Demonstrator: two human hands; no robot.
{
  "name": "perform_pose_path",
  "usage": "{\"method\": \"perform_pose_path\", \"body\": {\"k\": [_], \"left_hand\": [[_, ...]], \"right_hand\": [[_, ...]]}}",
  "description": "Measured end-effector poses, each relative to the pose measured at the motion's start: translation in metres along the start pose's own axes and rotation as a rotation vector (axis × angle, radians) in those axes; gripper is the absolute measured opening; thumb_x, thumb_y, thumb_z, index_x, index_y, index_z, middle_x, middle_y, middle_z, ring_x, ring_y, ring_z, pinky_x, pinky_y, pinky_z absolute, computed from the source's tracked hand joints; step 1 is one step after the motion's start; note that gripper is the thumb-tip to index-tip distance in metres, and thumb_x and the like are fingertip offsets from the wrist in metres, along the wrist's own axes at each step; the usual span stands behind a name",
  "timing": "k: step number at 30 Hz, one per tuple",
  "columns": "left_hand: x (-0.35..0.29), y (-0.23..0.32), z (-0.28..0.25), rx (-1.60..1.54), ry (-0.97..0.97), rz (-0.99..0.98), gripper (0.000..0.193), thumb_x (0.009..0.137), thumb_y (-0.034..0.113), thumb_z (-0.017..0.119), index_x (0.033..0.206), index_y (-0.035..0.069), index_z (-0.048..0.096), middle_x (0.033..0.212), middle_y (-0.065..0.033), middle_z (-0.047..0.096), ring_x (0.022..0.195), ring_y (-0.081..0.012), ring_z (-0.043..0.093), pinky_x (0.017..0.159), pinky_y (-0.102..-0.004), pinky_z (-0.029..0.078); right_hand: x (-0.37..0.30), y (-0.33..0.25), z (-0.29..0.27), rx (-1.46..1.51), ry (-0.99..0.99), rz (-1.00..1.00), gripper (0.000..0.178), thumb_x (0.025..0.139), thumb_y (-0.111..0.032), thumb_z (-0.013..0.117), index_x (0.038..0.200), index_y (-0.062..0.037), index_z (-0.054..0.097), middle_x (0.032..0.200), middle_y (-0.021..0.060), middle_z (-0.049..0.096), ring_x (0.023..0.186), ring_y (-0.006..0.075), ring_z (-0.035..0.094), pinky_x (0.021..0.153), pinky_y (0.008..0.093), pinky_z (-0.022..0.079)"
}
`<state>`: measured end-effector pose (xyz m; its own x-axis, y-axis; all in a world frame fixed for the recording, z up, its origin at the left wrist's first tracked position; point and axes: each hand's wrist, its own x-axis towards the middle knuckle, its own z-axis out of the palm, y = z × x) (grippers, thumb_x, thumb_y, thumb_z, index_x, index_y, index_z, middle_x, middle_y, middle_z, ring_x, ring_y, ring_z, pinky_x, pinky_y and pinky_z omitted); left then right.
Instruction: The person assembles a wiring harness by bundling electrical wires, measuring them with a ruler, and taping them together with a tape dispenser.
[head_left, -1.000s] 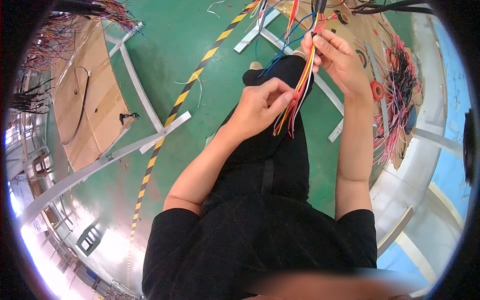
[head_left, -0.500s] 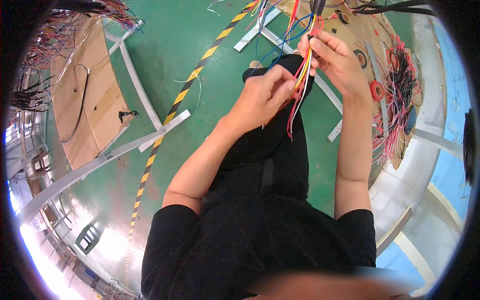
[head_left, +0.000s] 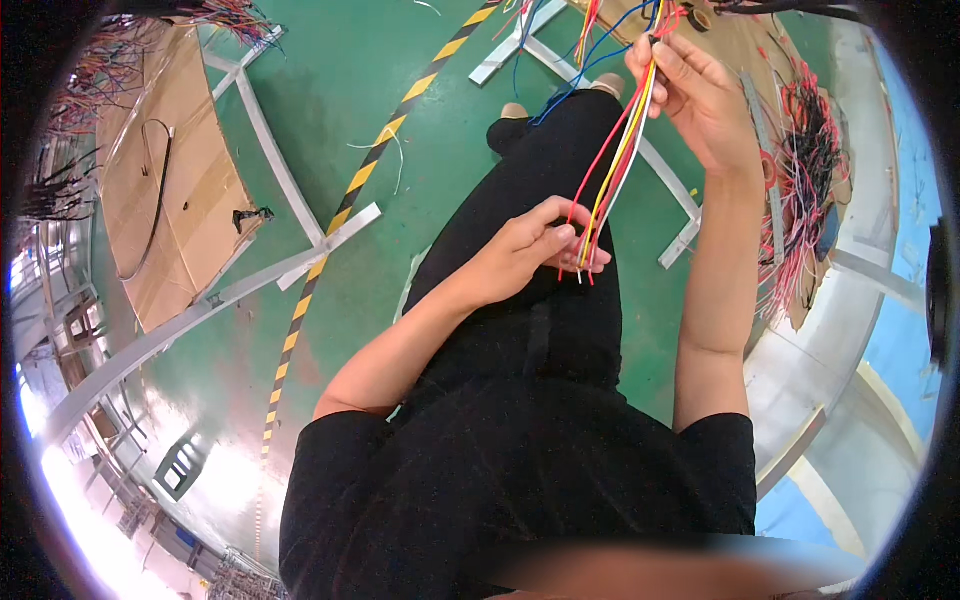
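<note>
A bundle of thin red, yellow and white wires (head_left: 618, 160) runs down in front of my black trousers. At its upper part my right hand (head_left: 708, 108) is closed, thumb and fingers pinching the wires beside a small black band (head_left: 655, 40). Lower down, my left hand (head_left: 530, 248) has its fingers curled behind the loose ends and its thumb in front. The cut tips stick out just below the left fingers. Blue wires (head_left: 590, 55) loop off to the left of the bundle's upper part, which leaves the top of the picture.
On the right, a cardboard-topped surface holds a heap of red and black wires (head_left: 815, 160), a metal strip (head_left: 765, 165) and a partly hidden red roll (head_left: 769, 170). Cardboard (head_left: 165, 200) with a black cable lies left on a metal frame (head_left: 275, 160). Striped tape (head_left: 375, 150) crosses the green floor.
My left hand has slid down and slightly right along the wires to their ends, and the strands hang straighter. My right hand, still pinching, has moved up and right.
</note>
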<state>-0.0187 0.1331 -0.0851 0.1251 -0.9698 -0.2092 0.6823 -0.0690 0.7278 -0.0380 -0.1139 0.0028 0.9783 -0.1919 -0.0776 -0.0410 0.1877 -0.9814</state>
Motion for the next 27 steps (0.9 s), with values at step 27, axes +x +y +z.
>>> {"method": "perform_pose_path", "body": {"k": [27], "left_hand": [[-0.002,-0.008,-0.004,0.311,-0.052,0.104,0.047,0.101,0.032,0.039,0.133,-0.002,0.044,0.124,-0.0134,0.059,0.12,-0.0214,0.053,0.104,-0.0335,0.037]], "right_hand": [[0.003,0.01,0.008,0.001,0.14,-0.058,0.021,0.098,-0.02,0.051,0.103,-0.0005,0.058,0.087,0.0001,0.053,0.07,0.0042,0.046,0.064,0.0203,0.042]]}}
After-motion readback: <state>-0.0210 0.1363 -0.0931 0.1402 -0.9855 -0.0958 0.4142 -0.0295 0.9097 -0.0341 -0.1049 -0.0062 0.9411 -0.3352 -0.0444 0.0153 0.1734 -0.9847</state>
